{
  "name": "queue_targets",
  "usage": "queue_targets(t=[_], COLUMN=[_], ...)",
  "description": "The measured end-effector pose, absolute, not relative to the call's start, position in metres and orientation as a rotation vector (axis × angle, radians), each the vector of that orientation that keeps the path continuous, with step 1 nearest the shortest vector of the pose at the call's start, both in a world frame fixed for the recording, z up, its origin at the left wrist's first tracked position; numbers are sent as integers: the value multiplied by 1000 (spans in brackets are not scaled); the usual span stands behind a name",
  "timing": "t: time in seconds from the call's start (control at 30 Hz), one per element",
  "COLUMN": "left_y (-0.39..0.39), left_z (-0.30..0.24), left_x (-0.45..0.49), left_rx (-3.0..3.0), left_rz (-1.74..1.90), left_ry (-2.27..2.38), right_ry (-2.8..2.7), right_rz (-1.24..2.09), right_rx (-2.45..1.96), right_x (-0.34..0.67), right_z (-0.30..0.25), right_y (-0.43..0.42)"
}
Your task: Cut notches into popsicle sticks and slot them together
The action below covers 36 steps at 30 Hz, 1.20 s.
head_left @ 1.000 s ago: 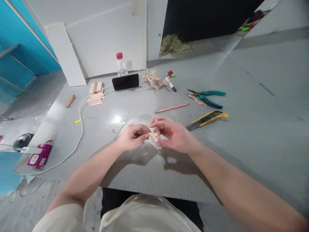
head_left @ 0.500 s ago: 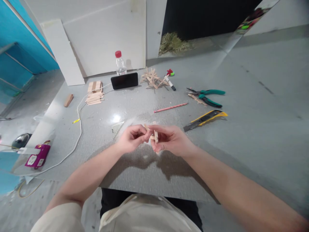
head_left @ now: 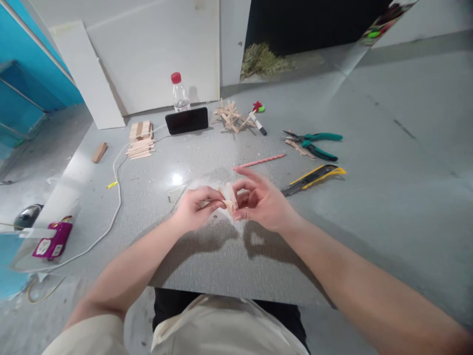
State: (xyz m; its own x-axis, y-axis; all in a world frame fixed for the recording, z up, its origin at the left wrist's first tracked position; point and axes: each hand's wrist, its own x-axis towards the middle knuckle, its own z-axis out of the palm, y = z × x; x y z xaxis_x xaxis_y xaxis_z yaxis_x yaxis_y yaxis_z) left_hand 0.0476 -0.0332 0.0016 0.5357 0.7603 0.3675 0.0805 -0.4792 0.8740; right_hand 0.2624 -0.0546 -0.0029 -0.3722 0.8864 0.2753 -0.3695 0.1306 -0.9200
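Note:
Between my hands, above the grey table, is a small assembly of pale wooden craft sticks [head_left: 229,197], partly hidden by fingers. My left hand [head_left: 197,208] is closed, its thumb and forefinger pinching the assembly's left side. My right hand [head_left: 260,202] curls round the right side, thumb and bent fingers touching the sticks, with the forefinger raised off them. A clear set square [head_left: 173,197] lies on the table by my left hand. Just beyond my right hand is a pink pencil [head_left: 260,160], and a yellow-and-black utility knife [head_left: 314,177] lies to its right.
Green-handled pliers [head_left: 314,143] rest on wood scraps at the right. Farther back are a phone [head_left: 186,121], a bottle [head_left: 180,93], a marker [head_left: 257,123], a heap of glued sticks [head_left: 232,117] and stacked craft sticks [head_left: 140,148]. A white cable [head_left: 118,197] runs down the left to a purple power socket [head_left: 53,241].
My right hand has opened somewhat, its forefinger lifting from the sticks. The stick assembly has turned and shifted slightly left. The whole view has moved a little.

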Motion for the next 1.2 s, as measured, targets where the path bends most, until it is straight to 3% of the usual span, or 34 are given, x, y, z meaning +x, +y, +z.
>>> queue_targets(t=[0.23,0.47,0.73,1.2], left_y=[-27,-33,-34,-44], left_z=[6,3,8,7], left_x=[47,49,49,53], left_rx=[2162,2257,2336,2230], left_rz=[1047,1310,1346,1398], left_ry=[531,515,417,426], right_ry=[-1598,-1811,-1883,-1797], right_rz=[1168,445,593,678], right_rx=[-734,-771,-564,-615], right_x=[263,253,257,252], right_z=[7,12,19,11], right_y=[-56,-73,-70,-73])
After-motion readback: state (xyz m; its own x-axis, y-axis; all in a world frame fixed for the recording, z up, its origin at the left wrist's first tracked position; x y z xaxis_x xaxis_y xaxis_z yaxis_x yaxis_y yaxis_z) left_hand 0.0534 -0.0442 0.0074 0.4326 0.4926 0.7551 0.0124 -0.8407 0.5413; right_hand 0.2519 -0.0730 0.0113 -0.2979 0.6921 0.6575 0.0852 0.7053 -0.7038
